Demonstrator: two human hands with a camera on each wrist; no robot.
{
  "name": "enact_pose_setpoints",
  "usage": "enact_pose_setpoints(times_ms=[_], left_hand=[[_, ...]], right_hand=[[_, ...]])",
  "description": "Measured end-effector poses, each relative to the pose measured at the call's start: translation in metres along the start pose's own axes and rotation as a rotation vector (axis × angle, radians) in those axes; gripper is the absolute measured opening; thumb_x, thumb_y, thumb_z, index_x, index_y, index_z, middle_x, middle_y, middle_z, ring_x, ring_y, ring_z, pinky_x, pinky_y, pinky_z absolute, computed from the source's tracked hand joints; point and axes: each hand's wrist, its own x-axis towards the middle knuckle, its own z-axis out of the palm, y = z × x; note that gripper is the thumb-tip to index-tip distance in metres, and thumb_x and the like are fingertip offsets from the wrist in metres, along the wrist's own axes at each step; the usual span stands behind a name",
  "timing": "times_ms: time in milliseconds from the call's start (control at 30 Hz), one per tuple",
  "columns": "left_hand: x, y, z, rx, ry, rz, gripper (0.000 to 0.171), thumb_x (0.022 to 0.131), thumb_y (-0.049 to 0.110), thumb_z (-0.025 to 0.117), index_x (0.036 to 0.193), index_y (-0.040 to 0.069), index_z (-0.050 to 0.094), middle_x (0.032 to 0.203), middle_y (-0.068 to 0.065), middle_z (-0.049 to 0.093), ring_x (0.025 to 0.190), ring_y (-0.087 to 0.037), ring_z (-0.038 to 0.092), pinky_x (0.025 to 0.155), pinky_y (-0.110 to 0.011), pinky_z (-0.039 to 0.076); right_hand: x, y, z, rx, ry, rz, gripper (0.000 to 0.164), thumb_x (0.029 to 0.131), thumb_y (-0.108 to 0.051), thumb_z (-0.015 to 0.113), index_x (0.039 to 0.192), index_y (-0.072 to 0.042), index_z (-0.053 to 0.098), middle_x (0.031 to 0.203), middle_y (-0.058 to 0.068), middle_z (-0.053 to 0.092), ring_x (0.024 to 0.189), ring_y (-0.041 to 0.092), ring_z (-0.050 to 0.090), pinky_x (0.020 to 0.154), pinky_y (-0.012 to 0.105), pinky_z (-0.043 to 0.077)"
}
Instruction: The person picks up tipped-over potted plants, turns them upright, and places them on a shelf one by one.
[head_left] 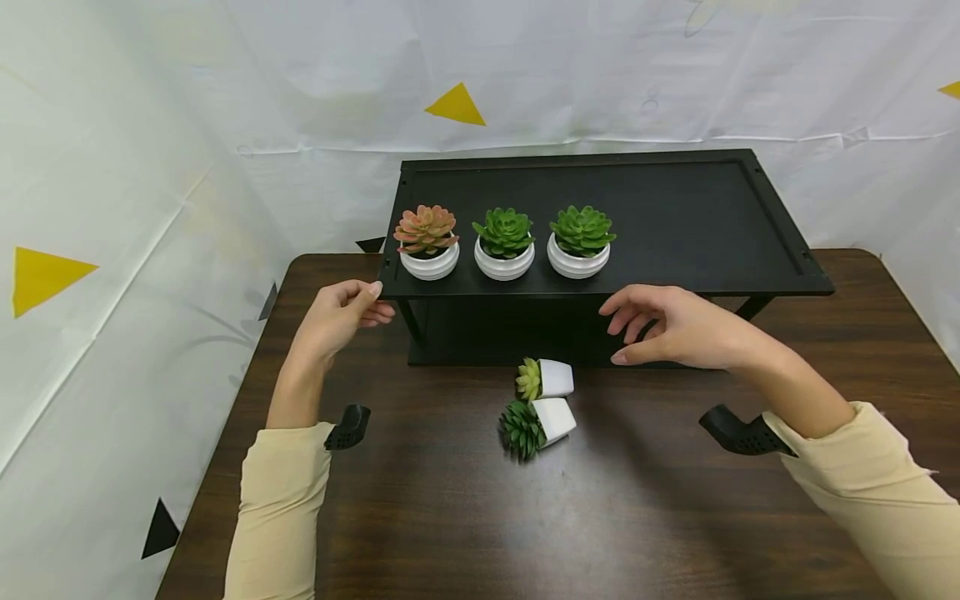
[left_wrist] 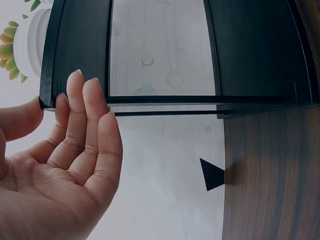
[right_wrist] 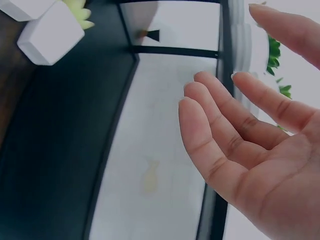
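A black two-tier shelf stands on the dark wooden table. My left hand pinches its upper tier at the near left corner, thumb against the edge and fingertips below. In front of the shelf's near edge, my right hand hovers with loosely bent fingers, holding nothing. On the upper tier sit a reddish potted succulent, a green one in the middle and another green one to its right, all upright in round white pots.
Two small potted succulents lie on their sides before the shelf: a light green one and a dark green one, both in white pots. White sheeting with yellow and black triangles surrounds the table at the back and left.
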Motion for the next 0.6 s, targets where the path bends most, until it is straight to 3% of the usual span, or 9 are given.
enact_pose_setpoints(times_ms=[367, 600], left_hand=[[0.0, -0.001, 0.0, -0.007, -0.001, 0.003, 0.038, 0.098, 0.025, 0.045, 0.109, -0.01, 0.054, 0.085, -0.009, 0.064, 0.076, -0.01, 0.062, 0.082, -0.033, 0.048], [0.0, 0.0, -0.001, -0.006, -0.006, -0.006, 0.039, 0.098, 0.026, 0.045, 0.111, -0.01, 0.054, 0.087, -0.01, 0.064, 0.078, -0.011, 0.061, 0.082, -0.03, 0.048]], right_hand=[[0.006, 0.02, 0.031, -0.058, -0.027, 0.004, 0.046, 0.076, -0.017, 0.075, 0.115, -0.004, 0.054, 0.1, 0.006, 0.057, 0.087, 0.021, 0.055, 0.074, 0.034, 0.049], [0.011, 0.032, 0.054, -0.058, -0.032, -0.014, 0.046, 0.075, -0.016, 0.075, 0.115, -0.003, 0.055, 0.099, 0.006, 0.057, 0.086, 0.022, 0.054, 0.071, 0.032, 0.049]])
